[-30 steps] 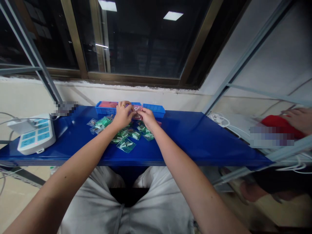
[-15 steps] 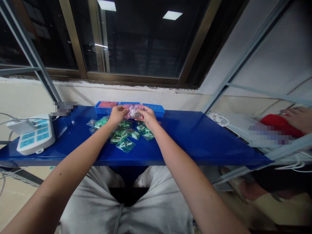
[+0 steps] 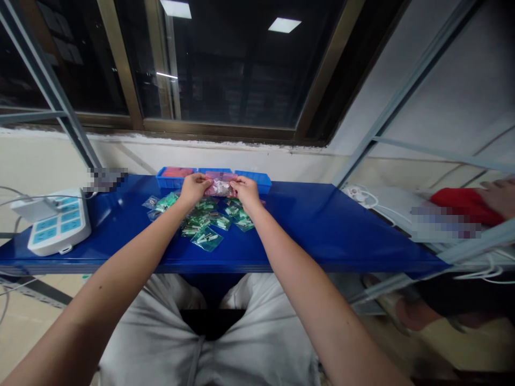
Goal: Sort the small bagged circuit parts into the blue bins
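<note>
A pink plastic bag (image 3: 221,186) with small silvery contents is stretched between my two hands, above the far part of the blue table. My left hand (image 3: 195,188) pinches its left edge, and my right hand (image 3: 245,191) grips the right edge. What exactly lies inside the bag is too small to make out. Just below and nearer to me, a heap of small green plastic bags (image 3: 201,217) with metallic pieces in them lies spread on the table. One such green bag (image 3: 206,239) sits closest to the front edge.
Blue bins (image 3: 252,180) stand in a row along the wall, the left one holding pink bags (image 3: 177,172). On the left is a white power strip (image 3: 62,222) with a plugged-in adapter. At far right, another person's hand (image 3: 501,196) and red sleeve (image 3: 462,205) show beside the metal frame.
My right hand has shifted its grip slightly toward the upper right edge of the pink bag, which now looks flatter and more spread. The other person's hand at right moved a little.
</note>
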Demonstrator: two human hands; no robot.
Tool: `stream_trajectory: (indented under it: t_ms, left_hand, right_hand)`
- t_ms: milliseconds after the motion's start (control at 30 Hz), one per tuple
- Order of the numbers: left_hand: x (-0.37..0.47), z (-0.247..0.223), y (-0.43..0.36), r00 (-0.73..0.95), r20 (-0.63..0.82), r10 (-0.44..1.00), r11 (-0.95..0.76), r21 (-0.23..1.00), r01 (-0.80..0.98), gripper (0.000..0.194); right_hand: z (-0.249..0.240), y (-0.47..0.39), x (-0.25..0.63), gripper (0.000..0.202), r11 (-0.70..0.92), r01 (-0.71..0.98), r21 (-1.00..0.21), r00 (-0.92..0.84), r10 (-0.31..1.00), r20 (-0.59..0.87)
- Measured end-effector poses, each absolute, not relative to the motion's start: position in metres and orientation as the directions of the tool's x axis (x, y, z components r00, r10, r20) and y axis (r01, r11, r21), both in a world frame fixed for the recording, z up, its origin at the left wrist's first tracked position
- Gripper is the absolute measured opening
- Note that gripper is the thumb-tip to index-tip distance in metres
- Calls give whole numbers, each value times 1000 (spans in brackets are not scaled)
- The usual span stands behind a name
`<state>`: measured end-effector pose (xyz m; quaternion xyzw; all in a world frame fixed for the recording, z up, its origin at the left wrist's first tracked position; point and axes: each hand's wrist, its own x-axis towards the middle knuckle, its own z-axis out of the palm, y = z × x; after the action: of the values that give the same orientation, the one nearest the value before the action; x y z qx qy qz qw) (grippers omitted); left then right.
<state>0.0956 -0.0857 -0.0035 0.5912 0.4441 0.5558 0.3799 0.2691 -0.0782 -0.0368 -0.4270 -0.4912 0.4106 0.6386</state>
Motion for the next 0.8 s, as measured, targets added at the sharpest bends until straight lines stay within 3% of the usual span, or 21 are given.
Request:
stream_trajectory:
  t_ms: [200, 333, 400, 467, 600, 733, 800]
  left_hand:
    - [93, -11, -78, -13, 391, 920, -381, 904, 192, 12]
    - [88, -14, -76, -110, 593, 798, -504, 756, 417, 23]
    - [89, -11, -79, -61, 633, 772, -534, 697, 479, 16]
    - [92, -8, -85, 43, 600, 799, -551, 701, 453, 6]
    - [102, -2, -99, 194, 470, 861, -507, 821, 263, 22]
    - [105, -3, -103, 181, 425, 887, -460, 844, 274, 22]
    - [105, -3, -102, 157, 388, 908, -413, 891, 188, 17]
  right_hand:
    - [-31, -84, 267, 16, 262, -148, -954, 198, 953, 231]
    - [-28, -87, 267, 12, 275, -162, -948, 249, 941, 230]
    - [-27, -88, 266, 11, 297, -159, -941, 268, 931, 248]
    - [-25, -90, 264, 13, 313, -162, -936, 244, 932, 270]
    - [-22, -97, 260, 19, 305, -192, -933, 72, 952, 297]
    - [-21, -99, 257, 18, 303, -192, -934, -48, 947, 317]
    - [-24, -96, 259, 17, 308, -158, -938, -41, 947, 318]
